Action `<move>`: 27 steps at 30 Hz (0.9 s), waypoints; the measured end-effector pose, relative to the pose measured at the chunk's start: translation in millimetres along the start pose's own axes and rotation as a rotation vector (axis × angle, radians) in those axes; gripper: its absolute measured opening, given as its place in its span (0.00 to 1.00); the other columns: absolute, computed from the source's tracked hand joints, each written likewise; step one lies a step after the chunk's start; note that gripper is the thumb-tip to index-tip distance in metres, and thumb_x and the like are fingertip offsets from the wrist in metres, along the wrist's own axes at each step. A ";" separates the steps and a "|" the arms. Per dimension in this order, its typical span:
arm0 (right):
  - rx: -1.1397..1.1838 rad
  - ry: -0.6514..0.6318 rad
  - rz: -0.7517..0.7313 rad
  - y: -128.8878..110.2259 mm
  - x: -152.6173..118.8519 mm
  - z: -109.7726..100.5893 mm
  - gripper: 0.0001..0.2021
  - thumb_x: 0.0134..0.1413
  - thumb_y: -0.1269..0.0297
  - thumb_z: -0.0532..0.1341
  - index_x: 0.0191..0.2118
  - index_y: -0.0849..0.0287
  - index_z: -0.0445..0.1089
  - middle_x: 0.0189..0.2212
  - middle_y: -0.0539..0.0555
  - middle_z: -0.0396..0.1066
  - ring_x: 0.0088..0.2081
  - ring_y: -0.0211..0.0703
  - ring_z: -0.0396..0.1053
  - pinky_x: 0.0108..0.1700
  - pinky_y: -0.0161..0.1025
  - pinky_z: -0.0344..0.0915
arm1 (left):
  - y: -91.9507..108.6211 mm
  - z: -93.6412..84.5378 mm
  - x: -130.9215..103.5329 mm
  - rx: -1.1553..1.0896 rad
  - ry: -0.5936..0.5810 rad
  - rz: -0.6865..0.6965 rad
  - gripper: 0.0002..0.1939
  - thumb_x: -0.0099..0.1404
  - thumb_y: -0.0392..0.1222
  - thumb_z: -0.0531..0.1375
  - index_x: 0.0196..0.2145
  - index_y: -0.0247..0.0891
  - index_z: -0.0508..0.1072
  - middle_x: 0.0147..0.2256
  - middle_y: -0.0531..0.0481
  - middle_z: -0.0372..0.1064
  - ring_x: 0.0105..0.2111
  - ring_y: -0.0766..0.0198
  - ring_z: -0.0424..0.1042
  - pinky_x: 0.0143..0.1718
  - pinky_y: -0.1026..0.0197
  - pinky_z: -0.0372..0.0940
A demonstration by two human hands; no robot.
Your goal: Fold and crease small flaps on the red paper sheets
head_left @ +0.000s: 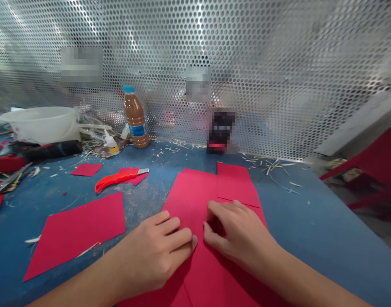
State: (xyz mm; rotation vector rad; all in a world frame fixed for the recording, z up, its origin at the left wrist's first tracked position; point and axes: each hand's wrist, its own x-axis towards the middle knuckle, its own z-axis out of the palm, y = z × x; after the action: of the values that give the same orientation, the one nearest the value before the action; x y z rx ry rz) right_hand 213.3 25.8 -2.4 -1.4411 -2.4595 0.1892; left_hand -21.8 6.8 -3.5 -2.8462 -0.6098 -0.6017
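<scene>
Sheets of red paper [195, 187] overlap on the blue table in front of me. My left hand [162, 245] rests on them with its fingers curled and its thumb pressed to the index finger, at a paper edge. Just right of it is my right hand [237, 230], its fingers bent and its fingertips close to the thumb. What lies in the right hand's grasp, if anything, is hidden. A smaller red piece [237, 183] lies on the sheets beyond my right hand. Left of my left hand lies another red sheet [83, 228].
An orange utility knife [117, 179] lies far left of the papers, blade exposed. Behind it stand a brown drink bottle [136, 121], a small glue bottle [111, 143] and a white tub [44, 123]. A phone [220, 132] leans against the perforated metal panel [272, 76]. Straw-like scraps are scattered about.
</scene>
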 end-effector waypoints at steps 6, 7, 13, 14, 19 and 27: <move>0.086 -0.023 0.074 10.5 -0.3 -1.8 0.10 0.52 0.76 0.57 0.32 0.53 0.55 0.26 0.46 0.69 0.26 0.40 0.63 0.29 0.38 0.46 | 0.9 -1.8 1.0 -0.007 -0.036 -0.011 0.10 0.75 0.30 0.56 0.46 0.33 0.78 0.38 0.49 0.77 0.33 0.57 0.66 0.39 0.51 0.58; 0.109 -0.026 0.077 11.9 -0.3 -2.0 0.10 0.53 0.76 0.57 0.33 0.53 0.56 0.27 0.46 0.69 0.26 0.40 0.64 0.29 0.38 0.46 | 1.3 -3.3 1.5 -0.016 -0.051 -0.021 0.11 0.74 0.30 0.56 0.47 0.33 0.78 0.39 0.49 0.78 0.33 0.56 0.67 0.40 0.51 0.59; 0.161 0.040 0.015 17.0 -0.9 1.6 0.08 0.55 0.75 0.55 0.37 0.53 0.60 0.29 0.48 0.73 0.29 0.42 0.69 0.31 0.37 0.53 | 11.4 -15.9 4.1 -0.176 -0.185 -0.230 0.13 0.73 0.45 0.60 0.51 0.39 0.76 0.47 0.47 0.78 0.43 0.52 0.74 0.51 0.46 0.63; 0.163 0.057 0.016 17.6 -1.5 2.7 0.08 0.55 0.74 0.55 0.38 0.53 0.61 0.28 0.48 0.73 0.28 0.42 0.69 0.31 0.37 0.54 | 13.6 -16.5 4.2 -0.198 -0.204 -0.275 0.17 0.72 0.52 0.61 0.52 0.39 0.76 0.49 0.46 0.77 0.45 0.50 0.74 0.54 0.44 0.62; 0.224 0.127 0.085 18.9 -4.7 5.5 0.10 0.58 0.71 0.55 0.45 0.53 0.64 0.26 0.45 0.72 0.23 0.41 0.67 0.30 0.37 0.54 | 18.6 -13.9 5.8 -0.339 -0.306 -0.455 0.34 0.63 0.68 0.65 0.54 0.38 0.74 0.55 0.41 0.73 0.54 0.39 0.71 0.61 0.35 0.58; 0.681 0.110 0.293 20.7 4.3 -3.7 0.11 0.70 0.54 0.55 0.38 0.53 0.65 0.23 0.45 0.65 0.24 0.41 0.65 0.28 0.37 0.59 | 5.9 -15.4 6.2 -0.475 -0.294 -0.546 0.11 0.72 0.51 0.63 0.46 0.43 0.73 0.45 0.50 0.73 0.46 0.50 0.72 0.56 0.42 0.60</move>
State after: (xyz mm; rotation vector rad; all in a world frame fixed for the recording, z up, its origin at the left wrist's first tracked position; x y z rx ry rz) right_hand 229.7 39.6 -3.4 -1.4168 -1.8063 0.8823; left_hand -19.5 -0.1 12.5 -3.2361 -1.5074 -0.4417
